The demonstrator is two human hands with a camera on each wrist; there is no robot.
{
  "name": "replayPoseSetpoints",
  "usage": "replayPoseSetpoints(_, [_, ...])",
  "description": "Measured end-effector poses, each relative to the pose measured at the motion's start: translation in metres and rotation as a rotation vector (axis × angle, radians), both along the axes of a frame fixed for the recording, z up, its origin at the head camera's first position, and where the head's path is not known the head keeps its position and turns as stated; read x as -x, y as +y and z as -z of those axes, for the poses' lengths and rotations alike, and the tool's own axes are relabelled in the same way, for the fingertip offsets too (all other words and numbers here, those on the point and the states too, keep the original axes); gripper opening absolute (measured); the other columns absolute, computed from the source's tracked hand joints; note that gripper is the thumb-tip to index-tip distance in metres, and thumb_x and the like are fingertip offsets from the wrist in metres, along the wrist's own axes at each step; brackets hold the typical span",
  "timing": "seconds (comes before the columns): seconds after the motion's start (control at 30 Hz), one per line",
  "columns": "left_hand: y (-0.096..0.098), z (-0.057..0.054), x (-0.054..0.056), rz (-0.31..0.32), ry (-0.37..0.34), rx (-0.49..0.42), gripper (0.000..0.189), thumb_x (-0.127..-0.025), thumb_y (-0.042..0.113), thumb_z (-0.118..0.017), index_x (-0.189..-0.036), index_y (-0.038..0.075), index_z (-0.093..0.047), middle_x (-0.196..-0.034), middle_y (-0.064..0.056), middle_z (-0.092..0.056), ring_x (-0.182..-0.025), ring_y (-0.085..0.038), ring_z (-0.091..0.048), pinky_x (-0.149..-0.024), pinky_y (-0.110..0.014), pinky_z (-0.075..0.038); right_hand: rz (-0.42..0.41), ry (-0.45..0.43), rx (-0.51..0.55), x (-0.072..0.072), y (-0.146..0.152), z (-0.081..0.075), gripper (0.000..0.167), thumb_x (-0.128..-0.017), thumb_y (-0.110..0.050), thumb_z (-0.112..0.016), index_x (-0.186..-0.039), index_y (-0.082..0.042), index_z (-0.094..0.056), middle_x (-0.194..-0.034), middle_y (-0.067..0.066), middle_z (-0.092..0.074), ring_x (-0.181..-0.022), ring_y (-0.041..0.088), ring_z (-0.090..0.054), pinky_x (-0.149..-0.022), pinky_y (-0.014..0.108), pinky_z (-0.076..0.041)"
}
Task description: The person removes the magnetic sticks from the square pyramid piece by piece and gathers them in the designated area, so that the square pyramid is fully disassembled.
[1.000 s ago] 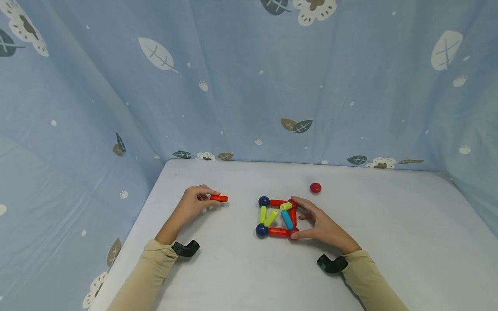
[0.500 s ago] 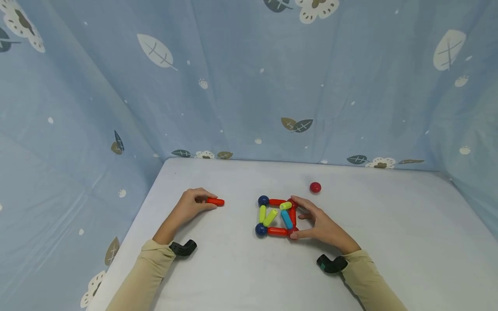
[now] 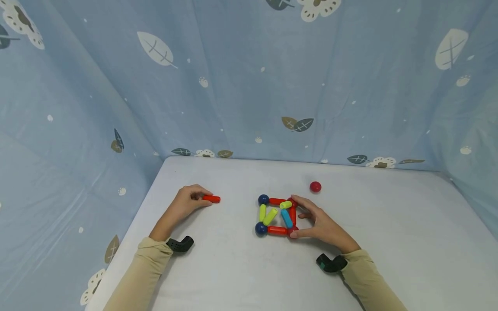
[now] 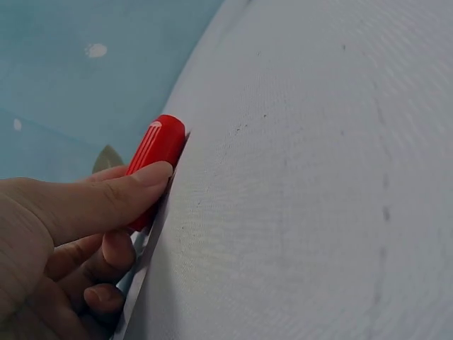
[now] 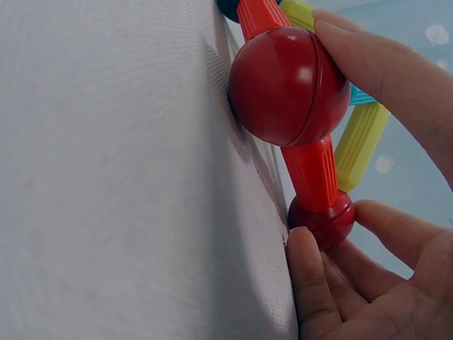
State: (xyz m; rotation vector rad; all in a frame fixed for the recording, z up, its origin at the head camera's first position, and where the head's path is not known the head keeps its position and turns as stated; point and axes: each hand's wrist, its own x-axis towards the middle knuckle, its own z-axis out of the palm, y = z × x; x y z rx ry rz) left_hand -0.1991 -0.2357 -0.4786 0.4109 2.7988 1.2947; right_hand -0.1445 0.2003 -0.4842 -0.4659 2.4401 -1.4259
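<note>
Between thumb and fingers, my left hand (image 3: 187, 202) pinches a red magnetic rod (image 4: 157, 149), low over the left of the table. My right hand (image 3: 324, 224) grips the right side of a four-sided frame of magnetic rods and balls. Its thumb is on the near red ball (image 5: 287, 85), and its fingers are around the far red ball (image 5: 322, 221). Dark blue balls (image 3: 261, 229) form the left corners. Red rods (image 3: 277, 231) make three sides, a yellow-green rod (image 3: 262, 213) the fourth. A light blue rod (image 3: 286, 219) and two more yellow-green rods (image 3: 270, 217) slant from the corners.
A loose red ball (image 3: 315, 187) lies behind the frame, toward the right. The white-covered table (image 3: 233, 268) meets a blue patterned curtain (image 3: 241, 86) at its back and sides. Black wrist devices (image 3: 180, 244) jut from both sleeves.
My left hand has drifted left, away from the frame, carrying the red rod. My right hand and the frame keep their places.
</note>
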Motion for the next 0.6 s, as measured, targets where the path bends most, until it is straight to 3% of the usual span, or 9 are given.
replayPoseSetpoints(0.13, [-0.0017, -0.0018, -0.0005, 0.014, -0.002, 0.014, 0.028, -0.084, 0.012, -0.085, -0.111, 0.008, -0.079, -0.1, -0.009, -0.073, -0.075, -0.01, -0.054, -0.068, -0.023, -0.046, -0.001, -0.007, 0.004, -0.0009, -0.0008, -0.0008, 0.102, -0.076, -0.033, -0.093, -0.16, -0.02, -0.037, -0.166, 0.007, -0.036, -0.142, 0.033, -0.046, -0.099, 0.019, -0.05])
replayPoseSetpoints(0.43, [-0.0003, -0.0038, -0.001, 0.006, -0.05, -0.016, 0.037, -0.083, 0.017, -0.087, -0.118, 0.008, -0.077, -0.096, -0.01, -0.068, -0.072, -0.011, -0.053, -0.066, -0.022, -0.044, -0.014, 0.012, 0.01, -0.0004, -0.0004, 0.0014, 0.101, -0.077, -0.034, -0.092, -0.16, -0.019, -0.037, -0.166, 0.008, -0.036, -0.141, 0.034, -0.047, -0.101, 0.021, -0.051])
replayPoseSetpoints(0.6, [0.0051, -0.0104, -0.0027, -0.025, -0.058, -0.041, 0.045, -0.083, 0.026, -0.088, -0.123, 0.011, -0.075, -0.108, -0.011, -0.067, -0.076, -0.011, -0.054, -0.069, -0.024, -0.046, -0.008, 0.009, -0.004, -0.0008, -0.0004, 0.0007, 0.101, -0.077, -0.035, -0.092, -0.16, -0.02, -0.037, -0.166, 0.009, -0.036, -0.139, 0.034, -0.049, -0.102, 0.026, -0.052])
